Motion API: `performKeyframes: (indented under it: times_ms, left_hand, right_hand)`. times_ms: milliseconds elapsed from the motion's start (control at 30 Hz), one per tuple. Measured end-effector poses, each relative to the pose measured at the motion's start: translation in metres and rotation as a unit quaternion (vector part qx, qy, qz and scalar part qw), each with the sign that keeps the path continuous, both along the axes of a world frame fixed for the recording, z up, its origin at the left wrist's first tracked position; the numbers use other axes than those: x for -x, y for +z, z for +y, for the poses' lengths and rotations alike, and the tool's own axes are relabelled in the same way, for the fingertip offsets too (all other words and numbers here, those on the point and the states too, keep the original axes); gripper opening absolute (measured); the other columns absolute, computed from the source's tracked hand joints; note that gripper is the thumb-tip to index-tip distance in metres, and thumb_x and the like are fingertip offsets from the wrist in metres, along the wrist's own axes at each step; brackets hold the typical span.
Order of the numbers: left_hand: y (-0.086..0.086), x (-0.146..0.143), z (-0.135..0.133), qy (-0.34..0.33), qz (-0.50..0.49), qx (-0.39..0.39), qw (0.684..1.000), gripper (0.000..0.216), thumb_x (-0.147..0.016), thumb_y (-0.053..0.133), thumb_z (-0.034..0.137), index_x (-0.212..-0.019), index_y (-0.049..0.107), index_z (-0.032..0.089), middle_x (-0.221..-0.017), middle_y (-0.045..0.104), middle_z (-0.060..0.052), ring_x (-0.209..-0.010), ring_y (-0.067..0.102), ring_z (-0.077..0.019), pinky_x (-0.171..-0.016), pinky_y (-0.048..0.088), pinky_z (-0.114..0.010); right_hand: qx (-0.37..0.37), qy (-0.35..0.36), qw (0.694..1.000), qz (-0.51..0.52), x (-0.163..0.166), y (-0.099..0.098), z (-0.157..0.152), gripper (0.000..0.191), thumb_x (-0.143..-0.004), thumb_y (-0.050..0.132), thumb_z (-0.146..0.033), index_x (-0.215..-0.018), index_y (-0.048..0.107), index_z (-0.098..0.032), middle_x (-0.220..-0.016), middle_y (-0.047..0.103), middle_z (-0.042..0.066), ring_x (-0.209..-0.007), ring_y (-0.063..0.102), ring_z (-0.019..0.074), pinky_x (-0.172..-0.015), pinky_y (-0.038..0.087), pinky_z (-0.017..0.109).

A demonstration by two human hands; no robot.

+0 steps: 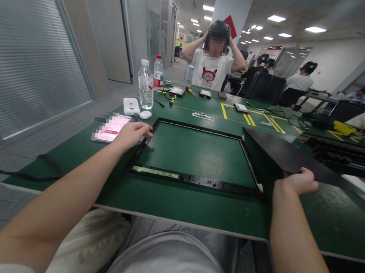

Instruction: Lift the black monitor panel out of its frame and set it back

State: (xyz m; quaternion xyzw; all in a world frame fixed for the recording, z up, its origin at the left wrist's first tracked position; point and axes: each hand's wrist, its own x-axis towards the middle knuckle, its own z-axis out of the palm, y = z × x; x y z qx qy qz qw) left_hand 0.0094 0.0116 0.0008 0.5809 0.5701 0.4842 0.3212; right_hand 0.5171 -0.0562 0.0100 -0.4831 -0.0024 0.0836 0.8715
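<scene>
A black rectangular frame [192,179] lies flat on the green table [191,204], with the table's green showing through its middle. My left hand [131,134] rests on the frame's left edge, fingers curled on it. My right hand [296,181] grips the near edge of a flat black panel [288,156], held tilted above the frame's right side.
A phone [112,128] lies left of the frame, with a white device [131,106], a white mouse [145,114] and two water bottles [146,84] behind. A person in a white shirt [210,68] sits opposite. Small devices, cables and yellow floor-tape markings [245,117] are farther back.
</scene>
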Motion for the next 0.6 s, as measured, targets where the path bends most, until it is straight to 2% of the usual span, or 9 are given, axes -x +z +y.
performKeyframes:
  times_ms: [67, 167, 333, 467, 600]
  left_hand:
    - [0.000, 0.000, 0.000, -0.003, -0.002, 0.001, 1.000, 0.032, -0.073, 0.076, 0.048, -0.092, 0.077, 0.022, -0.080, 0.082, -0.009, -0.090, 0.077, -0.0310, -0.088, 0.057, -0.043]
    - [-0.001, 0.001, 0.000, -0.002, 0.001, 0.010, 1.000, 0.035, -0.070, 0.075, 0.039, -0.100, 0.076, 0.022, -0.082, 0.082, -0.008, -0.091, 0.077, -0.0305, -0.086, 0.057, -0.041]
    - [-0.003, 0.003, 0.002, -0.002, 0.045, 0.016, 0.999, 0.041, -0.067, 0.076, 0.040, -0.104, 0.076, 0.022, -0.085, 0.083, -0.009, -0.093, 0.077, -0.0320, -0.085, 0.056, -0.041]
    - [-0.002, 0.002, 0.001, -0.002, 0.078, 0.020, 0.997, 0.042, -0.068, 0.075, 0.039, -0.106, 0.077, 0.022, -0.085, 0.083, -0.008, -0.087, 0.076, -0.0315, -0.081, 0.056, -0.039]
    - [0.000, 0.000, -0.002, -0.004, 0.094, 0.020, 0.995, 0.038, -0.067, 0.075, 0.036, -0.103, 0.078, 0.023, -0.085, 0.082, -0.007, -0.085, 0.075, -0.0308, -0.077, 0.056, -0.038]
  right_hand:
    - [0.011, 0.009, 1.000, 0.014, 0.000, -0.001, 0.002, 0.036, -0.060, 0.046, -0.008, -0.090, 0.038, -0.028, -0.101, 0.060, -0.003, -0.093, 0.070, 0.0142, -0.076, 0.060, 0.026]
    - [0.011, 0.012, 1.000, 0.021, 0.001, -0.003, 0.004, 0.039, -0.060, 0.046, -0.004, -0.089, 0.036, -0.028, -0.097, 0.059, -0.004, -0.093, 0.070, 0.0136, -0.080, 0.061, 0.027]
    - [0.051, 0.026, 0.998, 0.012, -0.003, -0.010, 0.008, 0.036, -0.065, 0.046, -0.005, -0.090, 0.035, -0.028, -0.100, 0.057, -0.003, -0.092, 0.069, 0.0128, -0.076, 0.061, 0.025]
    - [0.069, 0.036, 0.997, 0.028, -0.009, -0.014, 0.009, 0.036, -0.063, 0.046, -0.004, -0.088, 0.035, -0.027, -0.101, 0.057, -0.003, -0.092, 0.068, 0.0119, -0.073, 0.059, 0.024]
    - [0.097, 0.049, 0.992, 0.062, -0.013, -0.018, 0.009, 0.035, -0.060, 0.050, -0.005, -0.085, 0.038, -0.026, -0.092, 0.058, -0.004, -0.085, 0.066, 0.0134, -0.068, 0.058, 0.026]
